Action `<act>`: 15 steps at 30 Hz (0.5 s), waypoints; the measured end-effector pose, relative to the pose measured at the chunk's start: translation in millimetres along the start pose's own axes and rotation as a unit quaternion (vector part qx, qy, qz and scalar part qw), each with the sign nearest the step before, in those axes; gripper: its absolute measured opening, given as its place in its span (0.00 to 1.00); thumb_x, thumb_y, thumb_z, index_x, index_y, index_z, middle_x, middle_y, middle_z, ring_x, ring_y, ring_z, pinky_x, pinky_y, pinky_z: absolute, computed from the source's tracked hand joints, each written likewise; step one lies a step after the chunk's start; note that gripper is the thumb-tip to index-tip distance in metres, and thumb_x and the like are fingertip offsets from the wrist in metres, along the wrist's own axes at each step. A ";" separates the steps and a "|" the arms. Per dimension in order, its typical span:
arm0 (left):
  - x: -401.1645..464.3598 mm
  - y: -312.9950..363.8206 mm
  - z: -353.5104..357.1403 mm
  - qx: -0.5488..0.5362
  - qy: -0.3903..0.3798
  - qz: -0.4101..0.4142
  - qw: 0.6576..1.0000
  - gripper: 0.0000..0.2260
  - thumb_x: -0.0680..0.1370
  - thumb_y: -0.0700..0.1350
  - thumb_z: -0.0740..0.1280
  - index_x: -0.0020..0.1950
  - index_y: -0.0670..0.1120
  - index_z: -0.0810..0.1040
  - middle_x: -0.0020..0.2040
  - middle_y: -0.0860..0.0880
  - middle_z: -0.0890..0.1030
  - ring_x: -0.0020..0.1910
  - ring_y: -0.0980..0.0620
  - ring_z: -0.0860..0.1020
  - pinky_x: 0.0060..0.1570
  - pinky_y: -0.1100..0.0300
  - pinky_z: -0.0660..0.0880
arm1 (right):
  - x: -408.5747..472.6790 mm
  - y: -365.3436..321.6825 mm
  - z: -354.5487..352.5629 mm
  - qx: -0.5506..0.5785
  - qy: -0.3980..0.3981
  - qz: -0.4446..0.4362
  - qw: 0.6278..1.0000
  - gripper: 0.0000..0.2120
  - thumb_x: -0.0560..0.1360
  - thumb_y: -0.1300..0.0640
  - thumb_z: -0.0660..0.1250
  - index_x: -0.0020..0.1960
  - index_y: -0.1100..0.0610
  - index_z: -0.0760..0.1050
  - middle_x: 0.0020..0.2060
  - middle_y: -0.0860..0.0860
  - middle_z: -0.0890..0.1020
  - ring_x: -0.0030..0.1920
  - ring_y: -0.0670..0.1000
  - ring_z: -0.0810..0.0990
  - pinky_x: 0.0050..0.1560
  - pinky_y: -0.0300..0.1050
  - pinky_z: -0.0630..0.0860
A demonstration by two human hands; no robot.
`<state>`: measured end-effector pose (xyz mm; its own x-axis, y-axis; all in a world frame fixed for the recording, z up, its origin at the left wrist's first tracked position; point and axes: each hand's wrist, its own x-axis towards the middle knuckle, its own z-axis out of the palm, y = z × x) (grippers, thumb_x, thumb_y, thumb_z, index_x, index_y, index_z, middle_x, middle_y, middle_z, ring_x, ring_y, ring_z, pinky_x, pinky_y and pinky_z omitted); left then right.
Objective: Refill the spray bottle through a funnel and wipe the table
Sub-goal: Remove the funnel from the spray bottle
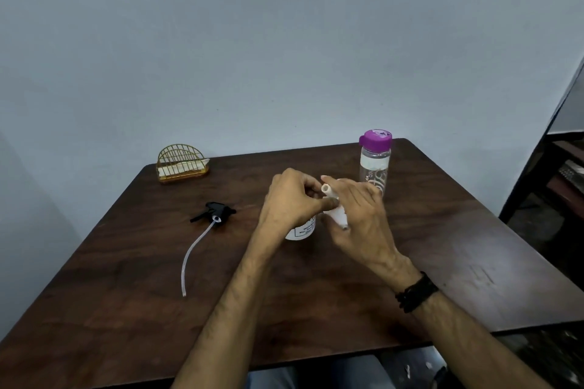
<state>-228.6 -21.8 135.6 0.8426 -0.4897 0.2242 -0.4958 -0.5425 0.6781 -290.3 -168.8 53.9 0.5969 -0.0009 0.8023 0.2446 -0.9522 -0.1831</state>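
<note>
Hiding spray bottle [301,230] behind left hand [292,196], funnel [334,205] half-covered

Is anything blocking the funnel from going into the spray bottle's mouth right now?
The trigger head is already off, lying on the table to the left. The left hand covers the spray bottle, hiding its mouth. The right hand holds the white funnel beside it, spout tilted upward; it needs turning over.

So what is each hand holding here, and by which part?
The right hand grips the white funnel around its cone, spout up. The left hand covers the spray bottle's top.
</note>
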 end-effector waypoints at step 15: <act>10.9 -109.2 -47.1 0.078 0.167 -0.241 0.953 0.29 0.70 0.57 0.79 0.66 0.47 0.78 0.60 0.48 0.82 0.63 0.47 0.79 0.57 0.49 0.75 | -47.0 21.8 -15.2 0.049 0.011 0.217 0.975 0.26 0.68 0.53 0.80 0.61 0.55 0.75 0.54 0.47 0.77 0.53 0.46 0.74 0.52 0.38 0.71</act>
<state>-155.3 64.3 97.0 0.9872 0.0735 0.1416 -0.0371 -0.7575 0.6518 -324.6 -194.1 20.8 0.6437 -0.4044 0.6496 0.0458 -0.8270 -0.5603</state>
